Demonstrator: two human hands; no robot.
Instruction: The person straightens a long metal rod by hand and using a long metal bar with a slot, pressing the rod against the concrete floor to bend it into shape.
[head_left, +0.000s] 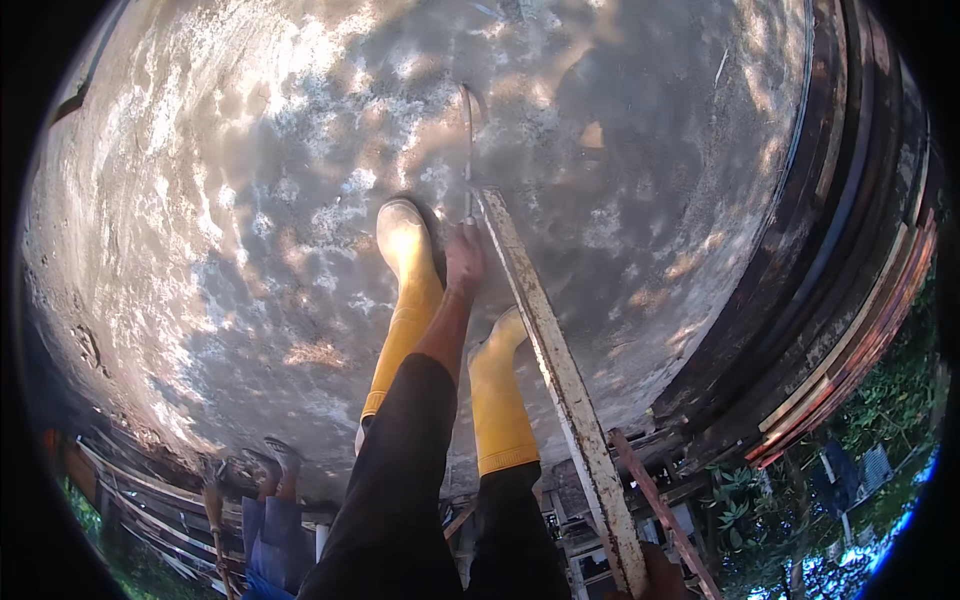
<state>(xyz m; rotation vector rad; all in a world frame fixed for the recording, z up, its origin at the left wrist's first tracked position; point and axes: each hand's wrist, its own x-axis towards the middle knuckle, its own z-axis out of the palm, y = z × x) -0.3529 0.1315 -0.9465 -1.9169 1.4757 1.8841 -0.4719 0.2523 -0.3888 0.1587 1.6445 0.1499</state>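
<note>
Over the grey floor (300, 230), left hand (465, 262) has its grip closed on a thin tool (468, 140) near a yellow boot (408, 260); right hand (662, 575) at lower end of a long bar (568, 395) (grip: can't tell).

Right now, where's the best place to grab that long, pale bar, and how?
I'd grip the long, pale bar about midway along what shows, coming from its right. It's straight and narrow, so wrapping across its long edges should work. It slants past the right yellow boot, which crowds its left side.
</note>
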